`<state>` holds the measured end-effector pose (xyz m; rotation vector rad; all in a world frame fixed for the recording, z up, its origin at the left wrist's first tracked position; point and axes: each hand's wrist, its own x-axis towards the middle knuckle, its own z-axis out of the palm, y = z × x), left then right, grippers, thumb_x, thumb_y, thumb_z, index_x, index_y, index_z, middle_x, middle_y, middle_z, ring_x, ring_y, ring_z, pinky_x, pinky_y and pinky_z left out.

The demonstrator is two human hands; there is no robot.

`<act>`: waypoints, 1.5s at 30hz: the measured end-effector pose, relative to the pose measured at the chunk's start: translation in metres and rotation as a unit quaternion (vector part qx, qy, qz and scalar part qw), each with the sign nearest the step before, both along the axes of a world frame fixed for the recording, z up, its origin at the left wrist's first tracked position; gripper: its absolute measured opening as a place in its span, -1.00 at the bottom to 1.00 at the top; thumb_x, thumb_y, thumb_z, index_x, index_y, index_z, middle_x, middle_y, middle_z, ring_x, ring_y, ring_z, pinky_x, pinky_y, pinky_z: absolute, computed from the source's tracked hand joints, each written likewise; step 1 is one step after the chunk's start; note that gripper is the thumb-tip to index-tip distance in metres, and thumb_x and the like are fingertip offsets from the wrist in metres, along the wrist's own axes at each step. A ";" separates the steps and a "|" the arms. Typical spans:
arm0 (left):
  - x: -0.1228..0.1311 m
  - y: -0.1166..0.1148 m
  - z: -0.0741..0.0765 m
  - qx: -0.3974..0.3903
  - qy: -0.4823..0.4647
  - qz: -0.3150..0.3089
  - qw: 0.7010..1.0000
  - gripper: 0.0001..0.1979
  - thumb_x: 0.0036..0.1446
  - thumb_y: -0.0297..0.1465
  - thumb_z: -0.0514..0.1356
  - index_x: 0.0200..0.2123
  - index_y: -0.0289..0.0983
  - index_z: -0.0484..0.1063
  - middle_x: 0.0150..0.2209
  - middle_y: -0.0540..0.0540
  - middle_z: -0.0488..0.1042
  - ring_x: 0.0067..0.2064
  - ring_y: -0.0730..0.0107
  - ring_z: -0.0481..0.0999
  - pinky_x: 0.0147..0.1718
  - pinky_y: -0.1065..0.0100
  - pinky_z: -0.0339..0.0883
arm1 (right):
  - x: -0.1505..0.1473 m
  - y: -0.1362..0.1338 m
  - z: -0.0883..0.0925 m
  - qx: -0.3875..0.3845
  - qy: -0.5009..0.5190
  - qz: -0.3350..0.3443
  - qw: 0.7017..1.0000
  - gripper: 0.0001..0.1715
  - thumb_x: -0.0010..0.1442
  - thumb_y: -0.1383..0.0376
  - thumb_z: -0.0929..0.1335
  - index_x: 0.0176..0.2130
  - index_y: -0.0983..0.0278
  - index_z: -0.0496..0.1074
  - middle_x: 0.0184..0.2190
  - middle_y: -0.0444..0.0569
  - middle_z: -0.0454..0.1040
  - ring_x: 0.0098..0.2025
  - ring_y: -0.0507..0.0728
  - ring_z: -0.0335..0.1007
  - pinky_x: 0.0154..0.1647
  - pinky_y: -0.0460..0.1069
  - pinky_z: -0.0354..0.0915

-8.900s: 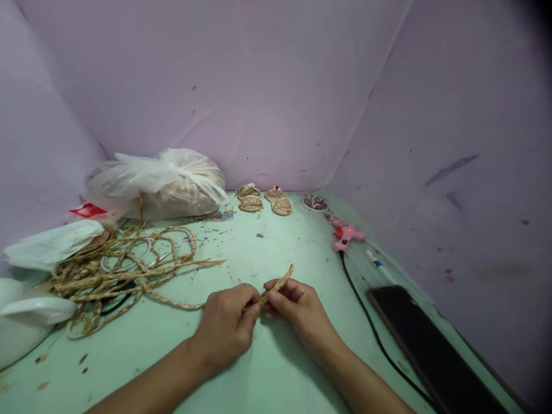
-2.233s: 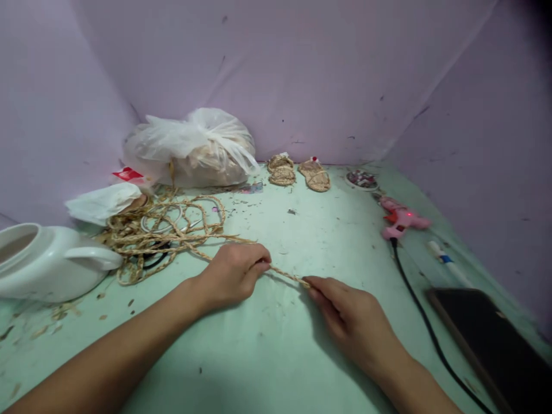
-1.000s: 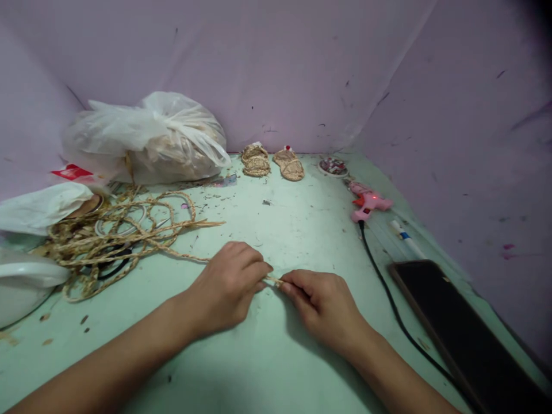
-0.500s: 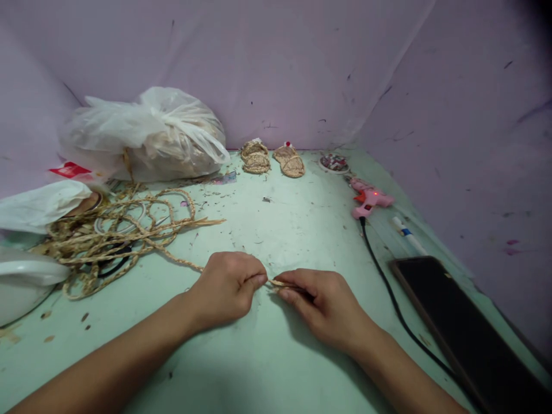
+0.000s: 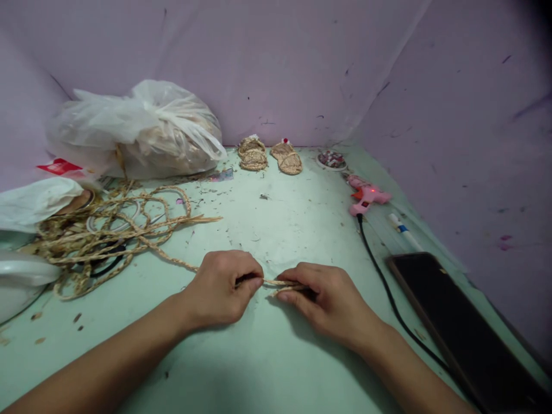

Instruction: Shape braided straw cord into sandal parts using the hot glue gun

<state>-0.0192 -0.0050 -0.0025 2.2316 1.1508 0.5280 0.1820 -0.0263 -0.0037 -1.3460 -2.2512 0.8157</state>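
Observation:
Both hands hold a thin braided straw cord [image 5: 271, 282] above the pale green tabletop. My left hand [image 5: 224, 286] is closed, its thumb and forefinger pinching the cord. A hand's breadth or less to the right, my right hand [image 5: 328, 296] grips the folded end, thumb below and fingers above; two strands show between them. The part inside the right palm is hidden. Behind my left wrist the cord runs back to a loose tangle of braided cord [image 5: 142, 236] on the left.
A plastic bag [image 5: 159, 132] stands at the back left. Two small woven sandals [image 5: 253, 154] lie by the wall near a dish of beads [image 5: 332, 160]. On the right are a pink glue gun [image 5: 366, 195], its black cable, a white marker [image 5: 404, 230] and a phone [image 5: 457, 322].
The gap between my hands has widened slightly, and more cord shows between them. The whole view has shifted a little.

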 end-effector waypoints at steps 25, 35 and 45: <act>-0.010 0.000 0.009 -0.047 0.063 -0.008 0.997 -0.90 0.03 -0.50 0.10 -0.46 -0.25 0.39 -0.44 0.03 0.41 -0.39 0.47 0.36 -0.42 0.45 0.17 | -0.010 -0.011 -0.014 0.096 -0.021 -0.070 0.993 -0.78 0.12 0.29 0.25 -0.51 0.27 0.36 -0.63 -0.12 0.36 -0.58 0.00 0.21 -0.56 -0.10 0.01; -0.010 -0.011 0.004 0.271 0.252 -0.057 0.927 -0.78 -0.15 -0.66 -0.03 -0.47 -0.31 0.32 -0.47 -0.11 0.33 -0.43 0.29 0.28 -0.51 0.33 0.17 | -0.010 -0.014 -0.013 0.143 -0.022 -0.048 0.988 -0.78 0.12 0.34 0.23 -0.53 0.28 0.33 -0.65 -0.12 0.31 -0.60 0.00 0.18 -0.58 -0.10 0.01; -0.028 -0.015 -0.001 0.438 0.070 -0.087 0.892 -0.88 -0.10 -0.60 0.07 -0.53 -0.28 0.29 -0.50 -0.10 0.38 -0.44 0.36 0.34 -0.48 0.32 0.26 | -0.006 -0.019 -0.007 0.379 -0.030 0.037 0.924 -0.91 0.07 0.48 0.31 -0.39 0.34 0.42 -0.59 -0.06 0.45 -0.59 0.03 0.15 -0.58 -0.03 0.03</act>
